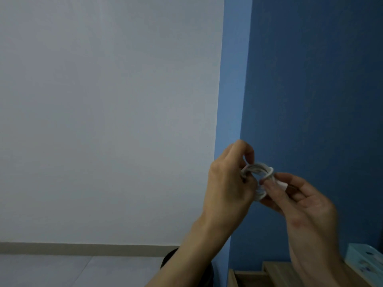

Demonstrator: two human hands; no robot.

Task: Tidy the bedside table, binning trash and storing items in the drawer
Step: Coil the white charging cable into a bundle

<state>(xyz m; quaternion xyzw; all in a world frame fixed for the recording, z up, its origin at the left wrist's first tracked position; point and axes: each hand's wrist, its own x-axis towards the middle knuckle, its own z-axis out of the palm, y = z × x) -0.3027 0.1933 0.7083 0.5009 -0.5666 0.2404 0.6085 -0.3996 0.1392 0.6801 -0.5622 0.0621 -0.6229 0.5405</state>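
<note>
The left hand [228, 183] and right hand [308, 204] held a coiled white cable [259, 169] up in the air, above the bench [275, 272]. Each grip was pinched on it. If one grip slipped, the loops could spring open and tangle.

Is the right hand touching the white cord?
Touching. The head view shows the right hand pinching the coiled white cord, which the left hand grips too.
</note>
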